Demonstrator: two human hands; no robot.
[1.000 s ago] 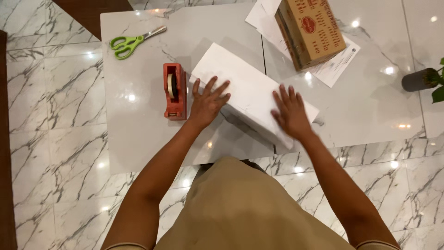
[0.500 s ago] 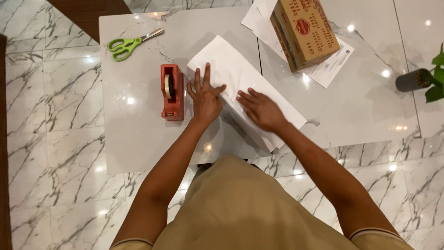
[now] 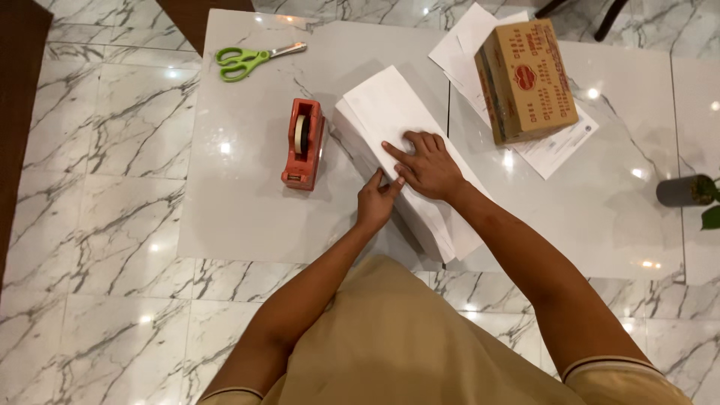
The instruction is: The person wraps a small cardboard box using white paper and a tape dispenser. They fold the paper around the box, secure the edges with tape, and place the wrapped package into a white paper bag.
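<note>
A long box wrapped in white paper (image 3: pixel 386 105) lies slanted across the middle of a white marble table (image 3: pixel 240 210). My right hand (image 3: pixel 426 163) presses flat on top of the wrapped box, fingers pointing left. My left hand (image 3: pixel 377 200) is at the box's near side, its fingertips pinching the paper edge just below my right hand. A red tape dispenser (image 3: pixel 303 143) stands on the table just left of the box.
Green-handled scissors (image 3: pixel 255 57) lie at the table's far left. A brown cardboard box (image 3: pixel 525 81) rests on loose white sheets (image 3: pixel 559 150) at the far right. A dark plant pot (image 3: pixel 684 190) stands at the right edge. Marble floor surrounds the table.
My left hand came off the top of the box and dropped to its near side, pinching the paper. My right hand slid left along the top. The view shifted.
</note>
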